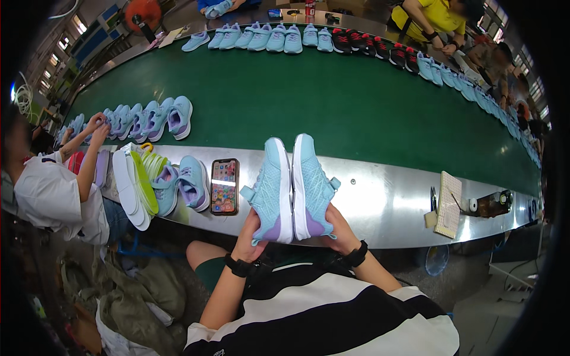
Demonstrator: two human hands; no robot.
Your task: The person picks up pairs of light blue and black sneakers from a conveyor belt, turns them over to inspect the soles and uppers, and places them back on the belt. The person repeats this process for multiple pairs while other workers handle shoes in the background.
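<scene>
Two light blue sneakers with purple heels and white soles are held upright, toes up and soles facing each other with the sole edges touching. My left hand [249, 237] is closed round the heel of the left sneaker [270, 187]. The heel of the right sneaker [313, 187] sits in my right hand [342, 230], whose fingers are mostly hidden behind it. Each shoe has a strap tab sticking out at its outer side. To the left on the metal edge lie a smartphone [224, 187] with a lit screen and another pair of blue sneakers [193, 183].
White and lime insoles [133, 184] lie by that pair. Rows of sneakers [259, 38] stand along the far side and left of the green conveyor belt [249, 101]. A notepad [448, 204] and a dark bottle [494, 204] lie right. A co-worker [59, 184] handles shoes at left.
</scene>
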